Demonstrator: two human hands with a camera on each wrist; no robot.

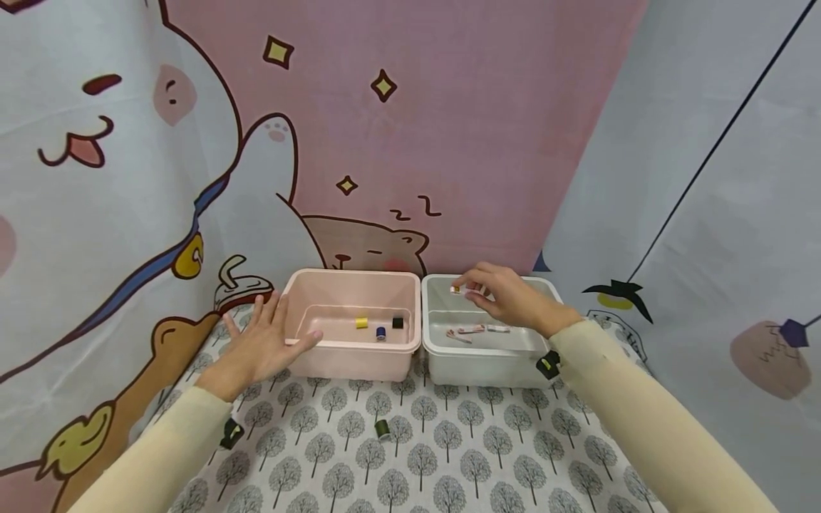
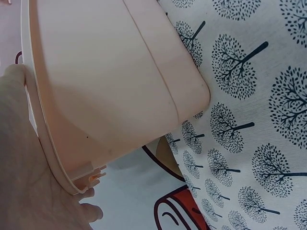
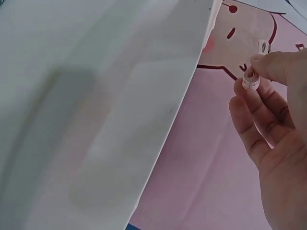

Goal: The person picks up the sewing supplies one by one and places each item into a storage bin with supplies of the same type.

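Note:
My right hand [image 1: 509,296] pinches a small white rolled strip with fine printed marks [image 3: 251,80] between thumb and fingers, over the back of the pale grey-green bin [image 1: 490,356]. Inside that bin lie several slim whitish-pink strips [image 1: 471,329]. At the left end of the pink bin [image 1: 355,361], my left hand [image 1: 259,349] rests at the rim with fingers spread and fairly straight. The pink bin holds a yellow thread spool [image 1: 362,323], a blue one [image 1: 381,333] and a black one [image 1: 398,323].
A dark green thread spool [image 1: 382,429] lies on the tree-print tablecloth [image 1: 423,456] in front of the bins. The two bins stand side by side, close to a pink and white cartoon curtain [image 1: 462,142] behind them.

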